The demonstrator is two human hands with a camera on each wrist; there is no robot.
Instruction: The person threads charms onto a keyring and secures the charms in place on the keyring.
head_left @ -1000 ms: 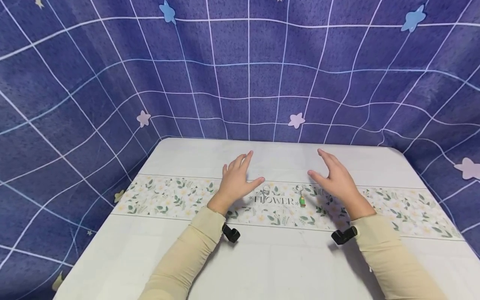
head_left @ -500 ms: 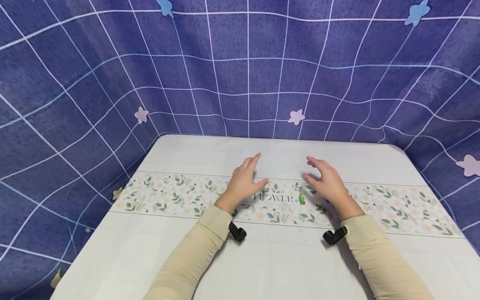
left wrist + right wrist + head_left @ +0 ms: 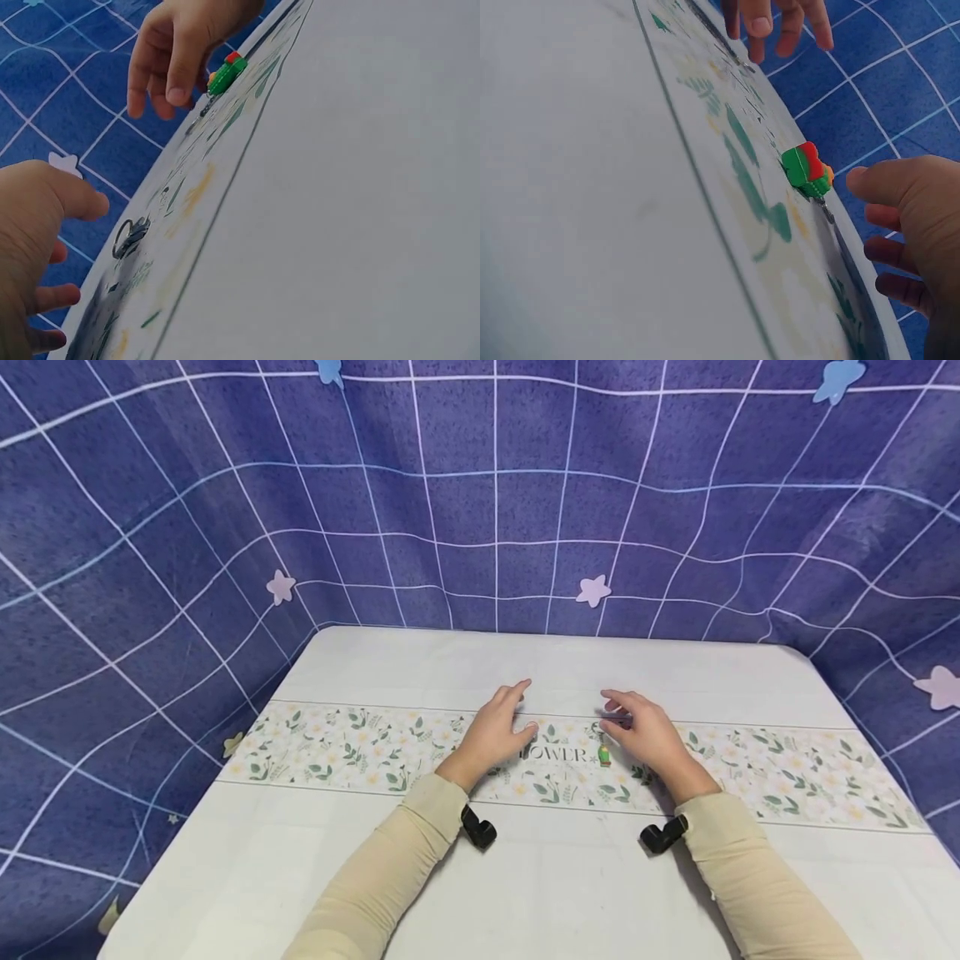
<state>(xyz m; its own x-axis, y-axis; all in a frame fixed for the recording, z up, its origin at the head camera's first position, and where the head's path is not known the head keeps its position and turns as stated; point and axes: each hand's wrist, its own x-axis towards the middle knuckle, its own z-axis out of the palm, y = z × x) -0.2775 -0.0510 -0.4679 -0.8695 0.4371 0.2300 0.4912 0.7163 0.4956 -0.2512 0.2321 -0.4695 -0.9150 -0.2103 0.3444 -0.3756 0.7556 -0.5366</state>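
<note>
My left hand (image 3: 492,737) hovers over the table at left of centre, fingers spread and holding nothing. Just beyond its thumb lies a silver metal ring with small dark metal pieces (image 3: 131,237); in the head view the thumb mostly covers it. Facing it is my right hand (image 3: 649,737), fingers loosely bent with nothing in them. Close to the right thumb lies a keychain with a small green charm (image 3: 604,756). In the right wrist view the charm (image 3: 807,169) also shows red and orange parts, with a short chain at one end. Neither hand visibly touches these things.
A white tablecloth (image 3: 555,877) covers the table, with a floral band (image 3: 337,752) across it bearing printed lettering. Behind and to the left hangs a blue curtain (image 3: 450,510) with grid lines and stars. Each wrist wears a small black camera (image 3: 478,828).
Both hands have moved inward and closer together, the left to the right and the right to the left. The metal ring is now more covered by the left thumb. The keychain lies where it was.
</note>
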